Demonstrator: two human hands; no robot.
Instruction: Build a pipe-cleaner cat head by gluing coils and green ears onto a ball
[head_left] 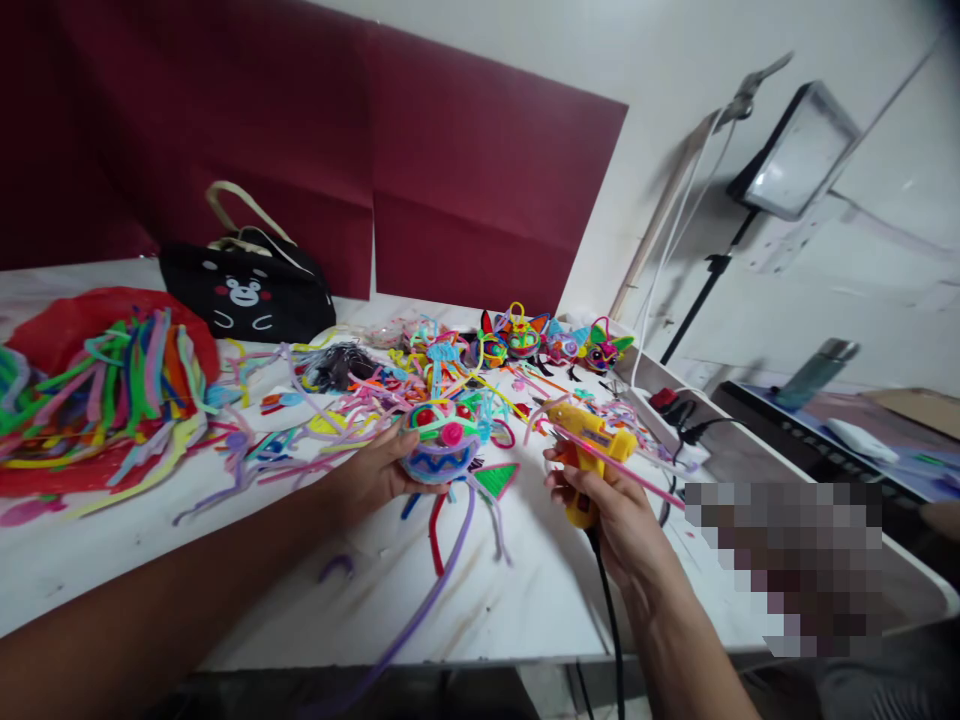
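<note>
My left hand [390, 465] is closed around the side of a round pipe-cleaner craft face [441, 440], coloured blue, green and red, with a pink nose. In my right hand [604, 500] is a yellow hot glue gun [592, 440], gripped by its handle, its nozzle toward the left. A pink pipe cleaner [630, 468] crosses in front of the gun. Between my hands lies a green triangle with a pink border [496, 480]. A long purple pipe cleaner [450, 570] trails from beneath the craft face toward the table's front edge.
Several similar craft figures [525, 338] stand at the back. Loose pipe cleaners [337, 410] cover the table's middle, and a red bag [112, 300] of them lies left. A black bag [247, 295] rests behind. The gun's black cord [611, 610] hangs over the front edge. A lamp [802, 150] stands right.
</note>
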